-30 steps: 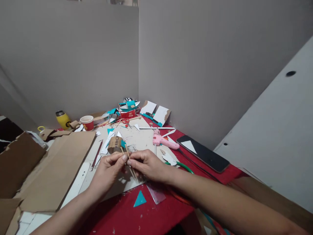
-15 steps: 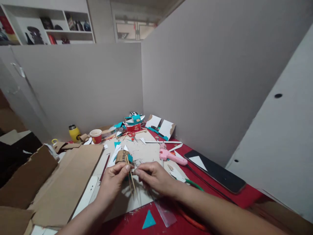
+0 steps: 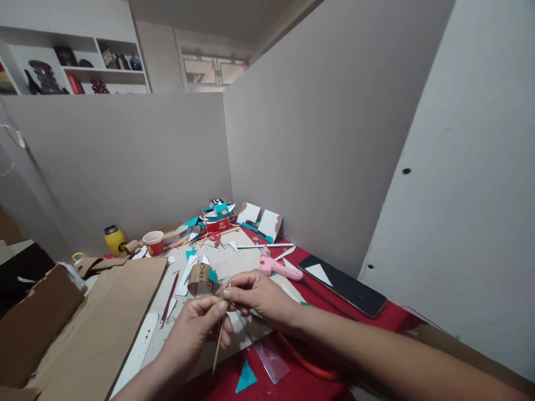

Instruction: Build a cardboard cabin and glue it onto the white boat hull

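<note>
Thin bamboo skewers point down toward the front edge of the work board. My left hand pinches them between thumb and fingers. Close against it, my right hand is closed on the skewers' upper end; the fingertips hide the exact grip. Just beyond my hands stands a curved brown cardboard piece with a teal patch. White paper scraps lie beside it. To the right of my right hand rests a pink hot glue gun.
A large cardboard sheet and a pencil lie left. Behind are a yellow bottle, a paper cup, scissors and a teal-and-white paper model. A black phone lies right, a teal triangle in front.
The skewers have swung from leaning right to leaning left at their lower end. My right hand has moved in against my left. The view has shifted, so the scene sits further left.
</note>
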`<state>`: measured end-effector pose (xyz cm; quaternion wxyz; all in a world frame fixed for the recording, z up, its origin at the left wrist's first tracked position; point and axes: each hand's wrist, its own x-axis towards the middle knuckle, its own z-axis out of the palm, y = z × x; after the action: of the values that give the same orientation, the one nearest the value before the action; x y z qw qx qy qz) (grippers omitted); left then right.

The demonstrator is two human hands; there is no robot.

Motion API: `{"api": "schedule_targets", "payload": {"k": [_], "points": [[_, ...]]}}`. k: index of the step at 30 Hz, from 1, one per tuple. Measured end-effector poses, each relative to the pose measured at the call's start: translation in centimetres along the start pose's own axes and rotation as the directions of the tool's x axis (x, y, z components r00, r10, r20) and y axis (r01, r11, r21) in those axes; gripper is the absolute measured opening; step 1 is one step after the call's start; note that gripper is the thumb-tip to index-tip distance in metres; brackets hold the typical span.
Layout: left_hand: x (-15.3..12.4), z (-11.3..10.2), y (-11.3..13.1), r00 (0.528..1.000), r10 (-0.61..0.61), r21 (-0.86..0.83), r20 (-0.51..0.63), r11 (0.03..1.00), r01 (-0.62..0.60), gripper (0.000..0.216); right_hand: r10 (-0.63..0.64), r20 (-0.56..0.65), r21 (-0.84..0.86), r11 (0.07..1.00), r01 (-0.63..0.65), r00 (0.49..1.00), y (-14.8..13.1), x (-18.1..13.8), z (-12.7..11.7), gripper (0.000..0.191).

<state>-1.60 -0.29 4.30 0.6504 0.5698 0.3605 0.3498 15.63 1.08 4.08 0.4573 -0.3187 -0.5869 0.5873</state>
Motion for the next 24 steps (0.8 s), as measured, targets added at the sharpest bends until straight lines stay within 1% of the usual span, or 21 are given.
{"api": "schedule_targets", "payload": {"k": [2,4,6,9,12,14,19,21,24], "points": [[0.0,0.0,-0.1,0.999,0.002,0.037,0.043,0.999,-0.004,0.041,-0.005,-0.018,-0.014,1.000,0.005,1.000,-0.3,-0.3,0.0,0.035],[0.1,0.1,-0.1,0.996,0.001,0.035,0.088,0.999,-0.004,0.043,-0.010,-0.063,-0.030,1.000,0.008,0.998,-0.5,-0.6,0.0,0.036],[0.0,0.3,-0.2,0.993,-0.008,0.000,0.114,1.000,0.008,0.040,-0.006,-0.111,-0.037,0.999,0.002,0.994,-0.3,-0.8,0.2,0.037],[-0.1,0.4,-0.5,0.992,-0.057,-0.083,0.117,0.994,0.067,0.037,-0.003,-0.154,-0.040,0.999,-0.004,0.988,0.3,-1.1,0.4,0.039],[-0.2,0.5,-0.7,0.987,-0.080,-0.100,0.138,0.991,0.094,0.037,-0.008,-0.165,-0.055,0.998,-0.001,0.986,0.7,-1.4,0.7,0.045],[-0.2,0.5,-0.8,0.985,-0.082,-0.077,0.153,0.992,0.095,0.037,-0.026,-0.164,-0.073,0.997,0.015,0.986,0.7,-1.6,0.8,0.044],[-0.2,0.2,-0.8,0.980,-0.083,-0.088,0.181,0.991,0.100,0.035,-0.096,-0.116,-0.145,0.986,0.079,0.989,0.3,-1.5,0.5,0.045],[-0.1,0.1,-1.0,0.979,-0.078,-0.108,0.191,0.989,0.100,0.035,-0.084,-0.134,-0.157,0.986,0.063,0.987,0.2,-1.4,0.3,0.042],[0.0,0.1,-1.4,0.984,-0.068,-0.082,0.162,0.993,0.082,0.033,-0.049,-0.143,-0.148,0.989,0.027,0.989,0.3,-1.4,0.2,0.043]]}}
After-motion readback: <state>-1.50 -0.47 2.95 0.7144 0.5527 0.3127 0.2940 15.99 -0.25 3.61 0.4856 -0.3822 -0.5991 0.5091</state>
